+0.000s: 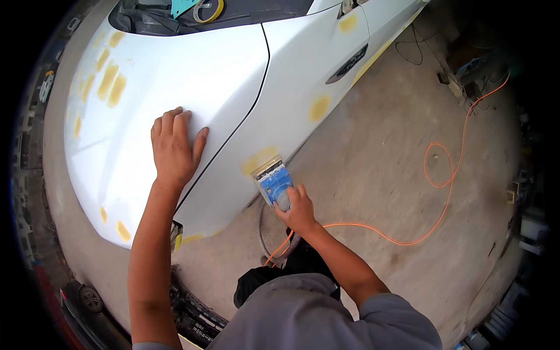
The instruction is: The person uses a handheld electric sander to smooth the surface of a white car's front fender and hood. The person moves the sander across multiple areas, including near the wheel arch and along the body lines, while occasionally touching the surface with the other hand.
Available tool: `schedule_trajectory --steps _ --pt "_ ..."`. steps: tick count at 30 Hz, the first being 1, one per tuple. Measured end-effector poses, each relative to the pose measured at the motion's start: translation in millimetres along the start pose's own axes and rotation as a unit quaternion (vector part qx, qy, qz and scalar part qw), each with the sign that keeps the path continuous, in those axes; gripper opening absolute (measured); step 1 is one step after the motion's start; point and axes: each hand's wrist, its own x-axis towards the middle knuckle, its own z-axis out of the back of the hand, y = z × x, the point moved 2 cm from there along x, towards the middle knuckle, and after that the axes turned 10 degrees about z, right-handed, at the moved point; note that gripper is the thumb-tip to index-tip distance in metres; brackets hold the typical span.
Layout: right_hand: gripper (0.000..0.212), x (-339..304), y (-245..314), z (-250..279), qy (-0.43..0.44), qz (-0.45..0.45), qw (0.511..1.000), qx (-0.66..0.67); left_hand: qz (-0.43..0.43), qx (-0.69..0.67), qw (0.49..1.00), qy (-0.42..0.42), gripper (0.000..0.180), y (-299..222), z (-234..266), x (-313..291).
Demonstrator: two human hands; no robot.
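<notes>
My left hand rests flat, fingers spread, on the white car hood near the seam with the fender. My right hand grips the rear of a blue block sander, whose pad is pressed against a yellow filler patch on the white fender. An orange hose runs from the sander's back end across the floor to the right.
Yellow filler patches dot the hood and the fender. A roll of yellow tape lies at the windshield base. Concrete floor stretches right, with the orange hose looping and cables and tools at far right. A detached bumper lies below the car's nose.
</notes>
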Motion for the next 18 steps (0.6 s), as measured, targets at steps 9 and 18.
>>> schedule_trajectory --steps 9,18 --pt "0.061 26 22 5 -0.043 -0.001 0.999 -0.008 0.006 0.013 0.999 -0.047 0.052 3 2 2" --pt "0.07 28 17 -1 -0.069 -0.048 0.996 -0.01 0.021 -0.005 0.999 -0.025 0.054 7 7 -1"
